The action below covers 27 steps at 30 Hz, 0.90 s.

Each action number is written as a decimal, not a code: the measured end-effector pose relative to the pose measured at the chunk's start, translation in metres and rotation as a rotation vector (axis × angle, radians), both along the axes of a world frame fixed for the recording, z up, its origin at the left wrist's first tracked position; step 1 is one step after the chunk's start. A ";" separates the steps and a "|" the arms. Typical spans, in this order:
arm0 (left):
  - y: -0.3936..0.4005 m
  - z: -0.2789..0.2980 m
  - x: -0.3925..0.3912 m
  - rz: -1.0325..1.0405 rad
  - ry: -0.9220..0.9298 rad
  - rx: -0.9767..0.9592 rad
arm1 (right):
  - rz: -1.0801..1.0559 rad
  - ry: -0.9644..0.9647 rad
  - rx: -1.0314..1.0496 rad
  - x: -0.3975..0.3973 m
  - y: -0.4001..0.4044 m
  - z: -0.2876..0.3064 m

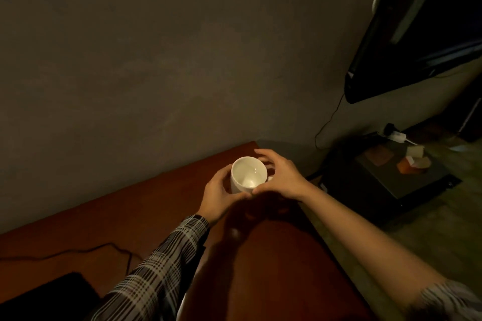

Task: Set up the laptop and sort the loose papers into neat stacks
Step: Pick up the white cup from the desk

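Both of my hands cup a white ceramic mug (249, 175) near the far corner of the reddish-brown wooden surface (273, 255): the left hand (217, 194) curls around its near side, the right hand (280, 173) arches over the handle side, fingers spread. A dark flat object that may be the laptop (49, 294) lies well apart at lower left, a thin black cable (78, 251) trailing beside it. No loose papers are in view.

A white mug (249, 174) sits mid-frame near the far corner of the reddish bench (273, 268). A black cable (78, 251) trails lower left; a dark screen (417, 34) hangs upper right.
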<state>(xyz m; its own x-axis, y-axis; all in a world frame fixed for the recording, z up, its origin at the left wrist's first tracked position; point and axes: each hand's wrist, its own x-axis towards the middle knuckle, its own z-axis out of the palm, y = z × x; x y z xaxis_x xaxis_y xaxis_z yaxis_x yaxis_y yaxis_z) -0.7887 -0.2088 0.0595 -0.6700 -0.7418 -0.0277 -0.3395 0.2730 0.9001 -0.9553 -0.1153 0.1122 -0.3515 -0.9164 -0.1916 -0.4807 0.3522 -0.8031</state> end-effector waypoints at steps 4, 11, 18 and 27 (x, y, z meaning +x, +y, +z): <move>-0.025 -0.017 -0.036 0.046 -0.076 -0.051 | -0.048 -0.042 -0.003 -0.025 -0.024 -0.028; -0.065 -0.060 -0.074 0.077 -0.126 -0.050 | -0.047 -0.089 0.020 -0.064 -0.069 -0.072; -0.081 -0.093 -0.083 0.107 -0.124 0.005 | -0.028 -0.126 0.026 -0.075 -0.090 -0.105; -0.077 -0.105 -0.086 0.128 -0.130 0.030 | -0.023 -0.139 -0.002 -0.075 -0.092 -0.117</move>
